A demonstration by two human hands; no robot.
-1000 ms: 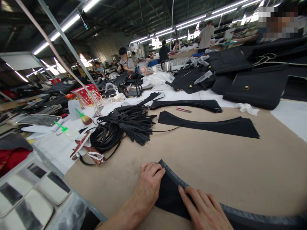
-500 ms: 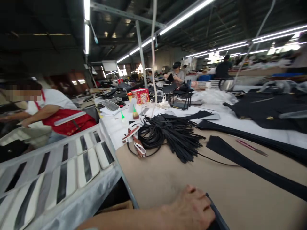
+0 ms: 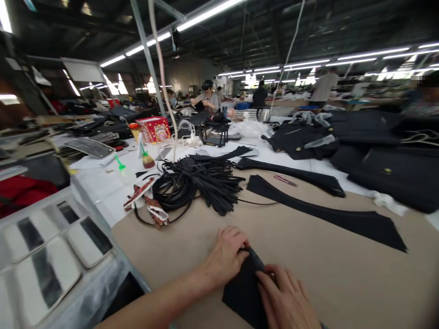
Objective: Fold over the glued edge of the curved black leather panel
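On the tan table sheet (image 3: 192,242), a dark piece of leather-like material (image 3: 242,294) lies under both hands. My left hand (image 3: 228,253) grips its far end, fingers curled over the folded edge. Close by, my right hand (image 3: 284,294) pinches that same raised edge between thumb and fingers. Beyond them is a pile of thin black strips (image 3: 206,180), part coiled and part fanned out. To the right, a long curved black piece (image 3: 318,208) lies flat. A small pair of red-handled snips (image 3: 285,180) rests behind it.
White panels with dark stripes (image 3: 48,269) lie on a side surface at left. Green-tipped bottles (image 3: 147,157), a red box (image 3: 154,129) and a black router (image 3: 214,137) stand farther back. Dark bags (image 3: 384,169) are piled at right. Several people are in the background.
The view has swung to the right. My right hand has come into view on the dark piece, and my left hand now curls over its edge. More of the long curved piece shows.
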